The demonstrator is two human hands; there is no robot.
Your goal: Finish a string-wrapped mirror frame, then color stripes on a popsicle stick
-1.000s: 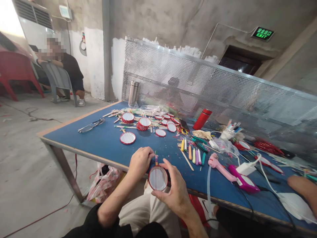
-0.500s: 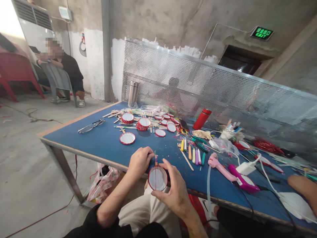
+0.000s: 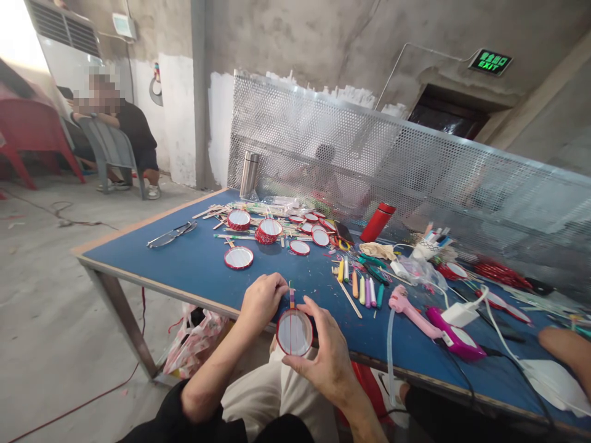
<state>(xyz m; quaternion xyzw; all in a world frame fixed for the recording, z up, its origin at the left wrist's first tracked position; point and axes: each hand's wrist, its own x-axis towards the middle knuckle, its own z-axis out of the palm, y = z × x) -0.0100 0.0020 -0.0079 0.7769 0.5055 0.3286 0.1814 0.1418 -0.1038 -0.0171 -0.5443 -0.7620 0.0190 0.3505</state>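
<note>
A round white disc with a red rim (image 3: 294, 333) is held upright over the table's front edge, with a small coloured stick (image 3: 292, 296) standing up from its top. My right hand (image 3: 325, 341) grips the disc, thumb at its bottom and fingers along its right side. Just left of the stick is my left hand (image 3: 264, 299), its thumb and fingertips pinched together; what they pinch is too small to make out. Another red-rimmed disc (image 3: 239, 258) lies on the blue table beyond my left hand.
Stacked discs (image 3: 268, 230) and loose sticks lie behind. Crayons (image 3: 368, 292), a pink glue gun (image 3: 413, 312), a magenta device (image 3: 457, 335) and cables are on the right. Glasses (image 3: 172, 234) lie left; a red bottle (image 3: 378, 222) stands at the back. Another person's arm (image 3: 566, 351) shows at the right edge.
</note>
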